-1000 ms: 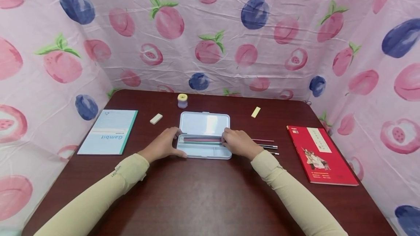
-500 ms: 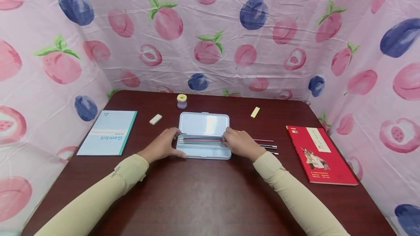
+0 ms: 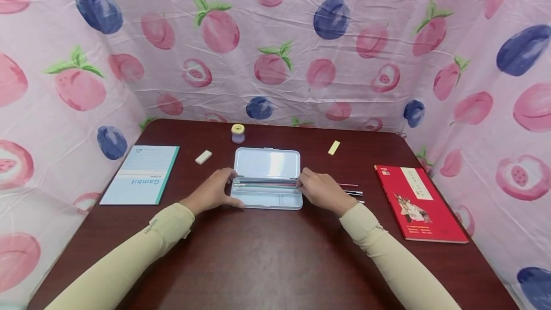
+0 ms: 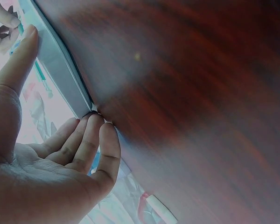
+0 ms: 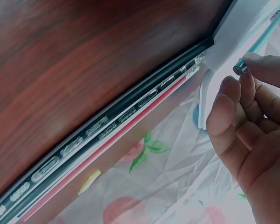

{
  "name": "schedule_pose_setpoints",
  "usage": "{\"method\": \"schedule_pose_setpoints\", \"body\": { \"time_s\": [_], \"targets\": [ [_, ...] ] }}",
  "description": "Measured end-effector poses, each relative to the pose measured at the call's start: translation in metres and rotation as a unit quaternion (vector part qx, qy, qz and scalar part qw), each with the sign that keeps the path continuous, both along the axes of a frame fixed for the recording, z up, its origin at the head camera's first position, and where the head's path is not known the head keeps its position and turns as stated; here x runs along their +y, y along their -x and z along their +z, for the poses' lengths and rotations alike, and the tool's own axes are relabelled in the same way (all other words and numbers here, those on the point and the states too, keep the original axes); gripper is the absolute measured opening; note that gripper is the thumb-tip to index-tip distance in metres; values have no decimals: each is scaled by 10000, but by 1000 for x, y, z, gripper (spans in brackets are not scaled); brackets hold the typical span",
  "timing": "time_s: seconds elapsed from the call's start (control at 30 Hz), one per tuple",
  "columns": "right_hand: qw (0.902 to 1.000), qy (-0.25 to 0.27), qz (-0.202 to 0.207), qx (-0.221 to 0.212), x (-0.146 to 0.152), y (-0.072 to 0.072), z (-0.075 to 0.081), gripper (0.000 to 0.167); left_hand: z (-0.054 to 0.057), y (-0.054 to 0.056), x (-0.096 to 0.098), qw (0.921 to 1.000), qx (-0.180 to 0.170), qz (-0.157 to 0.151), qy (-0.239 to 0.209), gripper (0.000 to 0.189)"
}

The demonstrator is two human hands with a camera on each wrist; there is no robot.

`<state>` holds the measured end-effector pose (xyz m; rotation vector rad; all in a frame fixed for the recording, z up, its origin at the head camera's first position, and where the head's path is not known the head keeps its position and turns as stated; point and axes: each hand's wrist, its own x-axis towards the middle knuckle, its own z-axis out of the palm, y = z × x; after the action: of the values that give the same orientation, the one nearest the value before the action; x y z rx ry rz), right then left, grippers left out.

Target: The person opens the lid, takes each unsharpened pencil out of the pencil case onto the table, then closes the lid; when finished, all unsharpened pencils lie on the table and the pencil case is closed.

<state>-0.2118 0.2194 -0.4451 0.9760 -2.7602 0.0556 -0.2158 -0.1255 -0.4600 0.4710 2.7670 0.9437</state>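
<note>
A pale blue pencil case (image 3: 256,201) lies with its lid (image 3: 258,162) folded back, several pencils (image 3: 262,183) along its rear compartment. My left hand (image 3: 213,189) holds the case's left end, thumb at the front corner and fingers toward the back corner. At the right end, my right hand (image 3: 323,189) pinches the end of a green pencil (image 5: 261,39) between thumb and fingertips, over the case. Beside the case on the right, dark pencils (image 5: 100,123) and a red pencil (image 5: 126,135) lie on the table, partly hidden by my right hand in the head view.
A white eraser (image 3: 203,157) and a small yellow-topped lilac container (image 3: 237,134) stand behind, toward the left. A yellow strip (image 3: 334,148) lies back right. A Gambit notebook (image 3: 139,176) is on the left, a red book (image 3: 419,204) on the right. Patterned cloth (image 3: 275,94) surrounds the table.
My right hand has shifted slightly right, toward the case's right end. My left hand stays at the left end, and the case has not visibly moved on the table.
</note>
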Motion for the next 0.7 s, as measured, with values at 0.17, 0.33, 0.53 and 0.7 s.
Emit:
{"method": "schedule_pose_setpoints", "body": {
  "time_s": [0.17, 0.33, 0.53, 0.7],
  "targets": [
    [9999, 48, 11, 98, 11, -4, -1, 9, 0, -1, 0, 10000, -36, 21, 0, 93],
    [10000, -5, -88, 22, 22, -8, -2, 10, 1, -2, 0, 10000, -33, 11, -10, 93],
    [9992, 19, -290, -260, 30, -12, -2, 12, 2, -2, 0, 10000, -40, 21, -37, 93],
    [9993, 78, -254, -253, 37, -15, -2, 13, 2, -3, 1, 10000, -37, 16, -23, 92]
  ]
}}
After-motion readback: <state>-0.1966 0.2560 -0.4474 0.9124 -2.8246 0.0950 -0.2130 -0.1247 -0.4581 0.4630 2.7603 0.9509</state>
